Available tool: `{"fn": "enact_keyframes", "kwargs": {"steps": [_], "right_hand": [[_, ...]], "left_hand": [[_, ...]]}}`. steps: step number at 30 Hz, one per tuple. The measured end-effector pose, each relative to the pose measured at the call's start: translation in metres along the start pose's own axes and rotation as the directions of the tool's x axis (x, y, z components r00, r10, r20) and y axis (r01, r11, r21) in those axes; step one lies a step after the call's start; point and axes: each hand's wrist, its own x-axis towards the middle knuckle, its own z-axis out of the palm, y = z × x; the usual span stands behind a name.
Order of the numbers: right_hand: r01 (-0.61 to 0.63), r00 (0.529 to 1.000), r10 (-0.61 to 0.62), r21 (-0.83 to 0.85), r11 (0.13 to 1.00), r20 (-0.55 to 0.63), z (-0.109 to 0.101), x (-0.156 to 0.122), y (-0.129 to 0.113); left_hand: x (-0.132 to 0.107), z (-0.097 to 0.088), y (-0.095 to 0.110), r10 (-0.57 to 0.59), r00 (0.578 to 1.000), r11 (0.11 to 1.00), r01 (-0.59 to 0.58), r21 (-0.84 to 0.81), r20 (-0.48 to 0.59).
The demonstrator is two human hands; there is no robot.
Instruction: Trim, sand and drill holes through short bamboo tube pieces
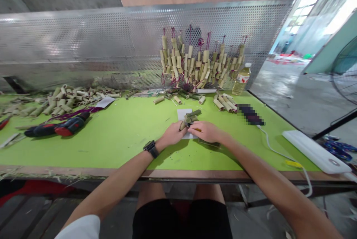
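Left arm: white sleeve (80,228), short, plain where visible, its hem clear of the forearm (119,181). Left wrist: black watch (151,149) with a dark, squarish case and a broad black strap; details of its face too small to read. Left fingers (178,126) and right fingers (199,125): ungloved. Right forearm (264,172): bare. Lower body: plain black shorts (156,218), both hems ending on the thighs (152,191), which are uncovered beyond.

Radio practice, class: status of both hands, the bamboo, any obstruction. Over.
Left hand gripping bamboo piece. Right hand holding slim yellow tool close to it. White sheet underneath. Power drill off left, apart from both hands.
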Motion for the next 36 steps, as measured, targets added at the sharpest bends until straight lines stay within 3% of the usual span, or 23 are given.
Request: {"fn": "enact_keyframes", "kwargs": {"steps": [15,22,24,30,36], "right_hand": [[-0.014,0.998,0.013,-0.023,1.0,-0.056,0.006,0.008,0.011],[-0.324,0.933,0.312,-0.038,0.945,-0.179,-0.022,-0.002,0.045],[-0.31,0.935,0.295,-0.045,0.95,-0.198,-0.025,-0.004,0.044],[-0.091,0.989,0.087,-0.028,0.995,-0.12,-0.005,0.003,0.013],[-0.091,0.987,0.086,-0.032,0.995,-0.139,-0.005,0.0,0.006]], "left_hand": [[0.002,-0.001,0.003,-0.03,0.999,1.0,0.03,-0.006,-0.033],[-0.009,-0.003,0.016,-0.044,0.999,0.998,0.043,-0.042,-0.026],[-0.009,-0.002,0.018,-0.053,0.998,0.998,0.052,-0.043,-0.017],[-0.005,-0.002,0.015,-0.103,0.99,0.994,0.101,-0.03,-0.097],[-0.005,-0.001,0.013,-0.101,0.99,0.995,0.098,-0.035,-0.103]]}}
